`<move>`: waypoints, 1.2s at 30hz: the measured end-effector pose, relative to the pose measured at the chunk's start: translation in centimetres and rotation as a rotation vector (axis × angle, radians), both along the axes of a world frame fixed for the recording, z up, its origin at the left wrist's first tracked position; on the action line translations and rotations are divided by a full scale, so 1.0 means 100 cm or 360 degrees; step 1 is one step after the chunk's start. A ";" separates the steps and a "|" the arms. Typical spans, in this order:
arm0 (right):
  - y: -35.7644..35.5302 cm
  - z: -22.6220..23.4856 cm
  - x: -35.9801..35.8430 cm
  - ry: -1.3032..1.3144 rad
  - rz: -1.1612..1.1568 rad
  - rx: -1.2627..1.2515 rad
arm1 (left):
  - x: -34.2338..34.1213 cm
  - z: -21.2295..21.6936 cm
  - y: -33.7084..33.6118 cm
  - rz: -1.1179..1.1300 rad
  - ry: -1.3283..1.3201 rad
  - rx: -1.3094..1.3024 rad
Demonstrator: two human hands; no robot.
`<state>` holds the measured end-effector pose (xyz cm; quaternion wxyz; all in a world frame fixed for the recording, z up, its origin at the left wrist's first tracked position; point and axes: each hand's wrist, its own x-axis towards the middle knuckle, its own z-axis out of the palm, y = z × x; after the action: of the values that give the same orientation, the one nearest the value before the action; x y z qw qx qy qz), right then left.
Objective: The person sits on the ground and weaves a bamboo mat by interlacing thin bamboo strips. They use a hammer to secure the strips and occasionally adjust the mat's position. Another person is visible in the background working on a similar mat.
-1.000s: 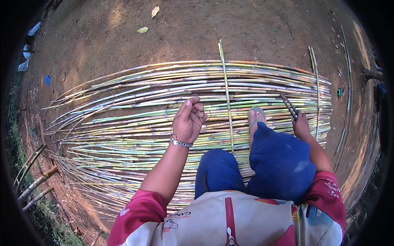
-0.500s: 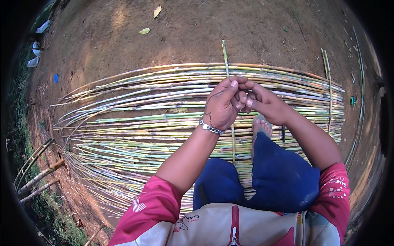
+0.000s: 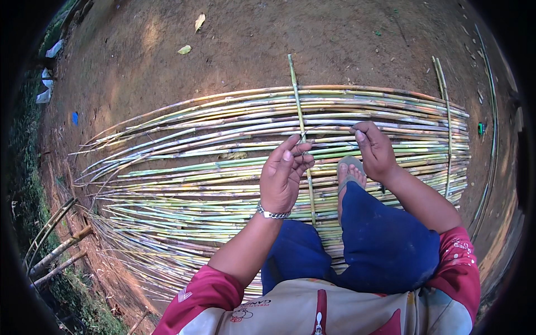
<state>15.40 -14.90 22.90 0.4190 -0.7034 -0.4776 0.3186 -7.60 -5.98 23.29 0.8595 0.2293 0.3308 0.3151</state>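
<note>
Hands of the person, viewed from my remote post, lie on either side of the middle crosspiece [image 3: 297, 106], a slender stalk that I take as the landmark throughout. To its left, the left hand [image 3: 287, 173] has its palm partly turned up and its fingers loosely bent, the fingertips close beside the landmark; I cannot tell whether they grip anything. To its right, the right hand [image 3: 377, 153] pinches a thin dark wire [image 3: 353, 130] between thumb and forefinger. From that pinch the wire runs leftward toward the landmark, where it becomes too fine for me to follow. Under the right wrist, right of the landmark, I note the narrow end of a dark object [image 3: 383, 190], mostly hidden; I cannot tell whether the hand holds it.

Beneath the landmark, and extending well to both sides of it, long stalks [image 3: 402, 134] in green, yellow and purplish tones lie side by side on bare soil, their thinner ends converging at far left. A second crosspiece [image 3: 444, 95] lies across them, well to the right of the landmark. Just right of the landmark, a sandalled foot [image 3: 350, 170] stands on the stalks. Farther out I record a small green object [image 3: 481, 128] to the landmark's far right, a blue scrap [image 3: 75, 118] to its far left, and two fallen leaves [image 3: 200, 22] beyond its upper end, toward the left.
</note>
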 end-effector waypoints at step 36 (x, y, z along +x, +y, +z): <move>-0.023 -0.031 -0.043 0.0438 0.1464 -0.1255 | -0.060 -0.019 -0.052 -0.1017 0.1252 0.1226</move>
<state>11.12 -17.22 19.82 0.0051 -0.4799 -0.5196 0.7069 -13.59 -11.15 21.40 0.5813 0.7080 0.3998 0.0317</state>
